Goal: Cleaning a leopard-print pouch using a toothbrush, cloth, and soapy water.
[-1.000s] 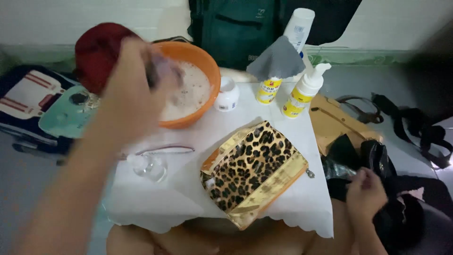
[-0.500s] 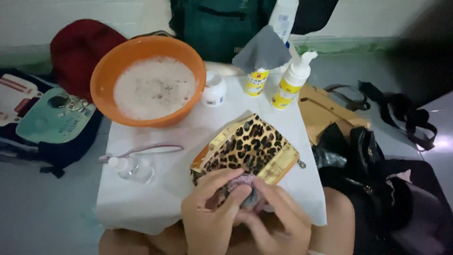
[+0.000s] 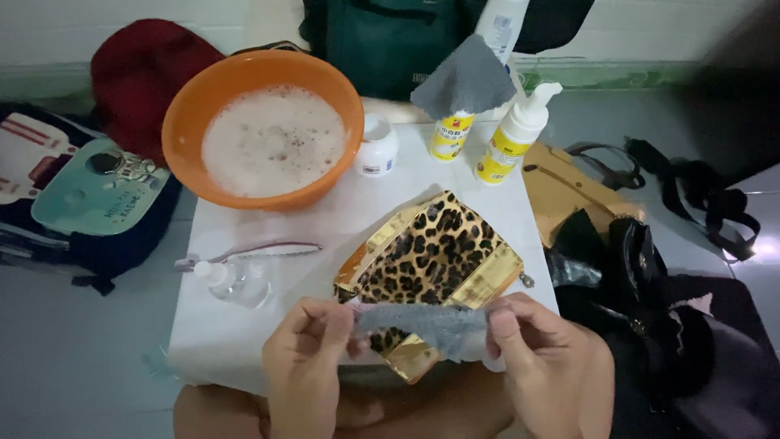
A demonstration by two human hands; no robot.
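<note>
You hold a grey cloth [image 3: 422, 323] stretched between both hands just above the near edge of a leopard-print pouch [image 3: 431, 260] on the white table [image 3: 244, 341]. Your left hand [image 3: 305, 370] pinches one end between thumb and fingers; your right hand [image 3: 540, 366] is clamped on the other. The step looks like readying the cloth to wipe the pouch; the next move would call for bringing it flat down onto the gold trim while one hand steadies the pouch.

Behind it sits an orange basin [image 3: 183, 134] of suds, a small white jar [image 3: 378, 146] touching its rim, and two pump bottles [image 3: 508, 134], one draped with a second grey cloth [image 3: 467, 81]. A toothbrush [image 3: 252, 250] and clear bottle [image 3: 231, 280] lie to the left. A black bag [image 3: 650, 301] crowds the right edge; nothing blocks the pouch itself.
</note>
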